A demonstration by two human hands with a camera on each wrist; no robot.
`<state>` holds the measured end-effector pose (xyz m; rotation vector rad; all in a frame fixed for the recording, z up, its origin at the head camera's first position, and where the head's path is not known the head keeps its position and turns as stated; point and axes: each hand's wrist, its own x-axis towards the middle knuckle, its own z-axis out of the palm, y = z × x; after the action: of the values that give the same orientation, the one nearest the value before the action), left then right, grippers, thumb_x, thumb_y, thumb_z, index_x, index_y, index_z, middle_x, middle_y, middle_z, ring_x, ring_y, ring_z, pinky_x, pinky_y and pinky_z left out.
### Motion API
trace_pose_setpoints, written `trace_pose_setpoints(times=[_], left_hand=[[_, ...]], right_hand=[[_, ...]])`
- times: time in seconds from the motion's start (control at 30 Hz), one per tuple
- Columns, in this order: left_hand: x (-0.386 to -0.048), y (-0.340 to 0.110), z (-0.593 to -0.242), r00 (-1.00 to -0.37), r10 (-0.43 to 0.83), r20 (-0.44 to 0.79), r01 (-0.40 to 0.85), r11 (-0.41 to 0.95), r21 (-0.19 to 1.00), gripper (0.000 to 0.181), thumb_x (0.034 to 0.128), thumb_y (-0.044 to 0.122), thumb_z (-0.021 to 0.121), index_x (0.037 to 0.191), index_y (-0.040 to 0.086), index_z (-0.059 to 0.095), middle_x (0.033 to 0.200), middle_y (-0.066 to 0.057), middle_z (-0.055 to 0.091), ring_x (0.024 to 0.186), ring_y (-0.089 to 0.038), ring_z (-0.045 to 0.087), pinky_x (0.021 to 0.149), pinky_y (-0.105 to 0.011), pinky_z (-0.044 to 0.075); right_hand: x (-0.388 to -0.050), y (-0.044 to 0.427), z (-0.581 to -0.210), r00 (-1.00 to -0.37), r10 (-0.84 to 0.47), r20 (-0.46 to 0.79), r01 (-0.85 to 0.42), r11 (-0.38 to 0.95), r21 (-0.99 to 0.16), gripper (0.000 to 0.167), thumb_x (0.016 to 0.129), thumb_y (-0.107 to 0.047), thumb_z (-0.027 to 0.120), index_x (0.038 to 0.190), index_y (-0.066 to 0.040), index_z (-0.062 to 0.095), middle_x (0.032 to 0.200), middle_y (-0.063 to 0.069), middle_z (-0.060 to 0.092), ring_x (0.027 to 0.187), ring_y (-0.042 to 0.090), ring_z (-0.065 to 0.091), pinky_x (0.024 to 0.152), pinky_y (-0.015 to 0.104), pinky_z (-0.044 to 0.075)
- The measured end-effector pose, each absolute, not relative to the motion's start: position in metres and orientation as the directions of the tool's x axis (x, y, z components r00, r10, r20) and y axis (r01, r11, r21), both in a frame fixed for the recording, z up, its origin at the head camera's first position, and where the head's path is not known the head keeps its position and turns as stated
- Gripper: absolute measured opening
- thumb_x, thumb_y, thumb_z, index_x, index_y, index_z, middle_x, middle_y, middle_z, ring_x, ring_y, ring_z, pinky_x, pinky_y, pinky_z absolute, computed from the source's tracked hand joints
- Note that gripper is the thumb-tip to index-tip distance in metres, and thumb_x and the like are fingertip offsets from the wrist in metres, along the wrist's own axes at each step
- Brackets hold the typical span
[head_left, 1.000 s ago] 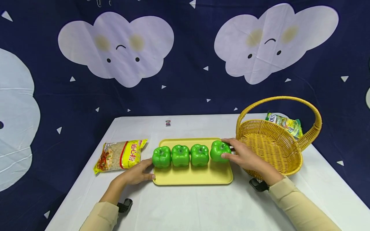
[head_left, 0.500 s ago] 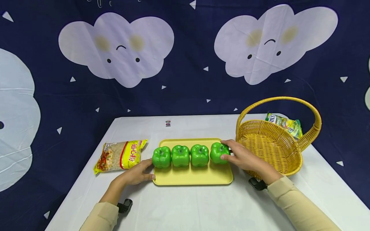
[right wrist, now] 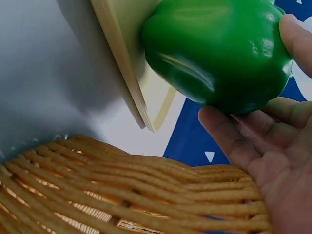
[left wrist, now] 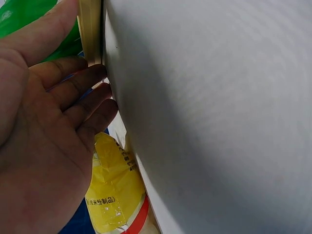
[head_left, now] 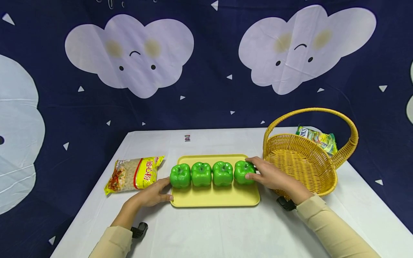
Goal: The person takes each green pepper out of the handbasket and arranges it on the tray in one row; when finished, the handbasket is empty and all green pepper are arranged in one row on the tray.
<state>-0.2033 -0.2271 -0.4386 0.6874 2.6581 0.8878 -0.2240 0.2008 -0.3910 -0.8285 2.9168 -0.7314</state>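
Observation:
Several green bell peppers stand in a row on a yellow tray (head_left: 213, 198). At the right end, my right hand (head_left: 272, 175) holds the last pepper (head_left: 243, 172) between thumb and fingers. The right wrist view shows this pepper (right wrist: 214, 53) at the tray, with the thumb on one side and the fingertips (right wrist: 214, 119) on the other. My left hand (head_left: 152, 193) rests at the tray's left edge, fingers extended beside the leftmost pepper (head_left: 180, 175). In the left wrist view, the left hand's palm (left wrist: 53, 126) is turned to the camera and grips nothing.
A wicker basket (head_left: 332, 184) with a tall handle stands right of the tray, close to my right hand. Behind it lies a green snack packet (head_left: 322, 140). A yellow noodle bag (head_left: 133, 173) lies left of the tray, and a tiny wrapped item (head_left: 187, 138) sits at the back.
My right hand and the rightmost pepper have shifted slightly left and down onto the tray, closer to the other peppers. The left hand has stayed in place.

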Motion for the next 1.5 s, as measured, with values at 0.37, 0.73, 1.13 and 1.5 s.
trace_pose_setpoints(times=[0.37,0.73,1.13,1.5], left_hand=[[-0.2029,-0.2268,-0.4372,-0.860,0.502,-0.092,0.347,0.706,0.617,0.074,0.0858,0.025,0.068,0.144,-0.003,0.033,0.148,-0.027,0.033,0.139,-0.045,0.029,0.115,-0.059,0.022],[-0.2029,-0.2269,-0.4372,-0.860,0.500,-0.099,0.344,0.713,0.611,0.075,0.0860,0.027,0.068,0.144,-0.003,0.032,0.149,-0.027,0.033,0.139,-0.045,0.028,0.115,-0.058,0.022],[-0.2046,-0.2268,-0.4379,-0.854,0.513,-0.088,0.360,0.705,0.611,0.074,0.0856,0.027,0.068,0.144,-0.003,0.033,0.149,-0.026,0.033,0.139,-0.044,0.028,0.115,-0.058,0.022],[-0.2046,-0.2263,-0.4377,-0.861,0.498,-0.101,0.336,0.707,0.621,0.075,0.0851,0.026,0.069,0.143,-0.004,0.033,0.148,-0.027,0.034,0.138,-0.045,0.029,0.115,-0.059,0.022]], right_hand=[[-0.2250,0.1994,-0.3902,-0.860,-0.505,0.079,-0.488,0.765,-0.421,0.065,0.090,-0.037,0.061,0.138,0.001,0.040,0.132,0.022,0.052,0.119,0.038,0.054,0.100,0.054,0.045],[-0.2247,0.1994,-0.3903,-0.867,-0.495,0.057,-0.471,0.777,-0.418,0.068,0.089,-0.039,0.062,0.138,0.002,0.039,0.132,0.022,0.052,0.118,0.037,0.054,0.099,0.054,0.046],[-0.2245,0.1980,-0.3887,-0.877,-0.480,0.029,-0.442,0.780,-0.443,0.077,0.084,-0.039,0.068,0.141,0.002,0.036,0.135,0.021,0.049,0.122,0.037,0.050,0.103,0.055,0.042],[-0.2234,0.2003,-0.3907,-0.881,-0.466,0.083,-0.447,0.759,-0.474,0.076,0.083,-0.041,0.069,0.141,-0.002,0.038,0.135,0.020,0.048,0.122,0.039,0.050,0.102,0.056,0.043]])
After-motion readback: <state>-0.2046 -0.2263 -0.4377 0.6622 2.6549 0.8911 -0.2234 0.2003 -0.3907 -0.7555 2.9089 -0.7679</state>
